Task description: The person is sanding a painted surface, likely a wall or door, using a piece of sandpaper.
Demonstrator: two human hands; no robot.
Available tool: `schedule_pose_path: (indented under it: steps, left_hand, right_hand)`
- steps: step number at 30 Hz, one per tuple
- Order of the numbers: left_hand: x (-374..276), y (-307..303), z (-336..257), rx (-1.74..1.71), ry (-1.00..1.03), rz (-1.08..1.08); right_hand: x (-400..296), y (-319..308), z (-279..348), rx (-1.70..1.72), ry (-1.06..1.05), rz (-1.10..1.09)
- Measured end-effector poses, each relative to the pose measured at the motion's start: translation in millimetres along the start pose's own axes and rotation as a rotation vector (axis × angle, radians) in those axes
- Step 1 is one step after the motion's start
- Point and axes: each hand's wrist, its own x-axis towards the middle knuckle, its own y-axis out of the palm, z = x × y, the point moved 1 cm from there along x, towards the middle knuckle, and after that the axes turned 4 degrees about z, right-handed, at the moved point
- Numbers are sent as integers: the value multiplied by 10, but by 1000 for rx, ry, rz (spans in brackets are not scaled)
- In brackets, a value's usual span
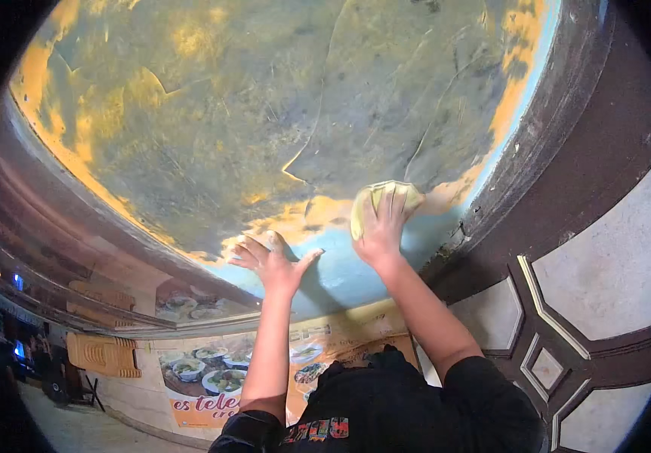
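Note:
A large mottled surface [235,113], grey-green with orange and light-blue areas, lies before me, with thin raised lines on it. My left hand [271,260] is spread at its near edge, fingers apart and holding nothing, with pale residue on the fingertips. To its right, my right hand [382,226] presses a pale yellow cloth or sponge pad [416,198] flat on the surface, over the boundary of the orange and light-blue areas. The underside of the pad is hidden.
A dark raised rim [529,164] curves along the right side, beside dark panelling with light inset panels [608,272]. Glossy brown trim [104,226] borders the left. Beyond are a food banner [206,379], stacked orange plastic chairs [102,355] and a tiled floor [82,424].

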Motion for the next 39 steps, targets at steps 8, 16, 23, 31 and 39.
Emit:
schedule_pose_path:
  steps: [8, 16, 23, 31, 39]
  left_hand:
    - [429, -430, 292, 51, -43, -180]
    - [559, -397, 488, 214, 42, -385]
    - [571, -362, 485, 215, 49, -409]
    - [547, -398, 472, 187, 33, -385]
    - [557, -374, 488, 230, 41, -395]
  right_hand:
    - [-256, 169, -138, 47, -9, 84]
    - [-607, 258, -249, -17, -76, 161]
    - [5, 161, -115, 67, -22, -123]
    - [-297, 296, -174, -9, -63, 104]
    - [-582, 447, -299, -27, -196, -29]
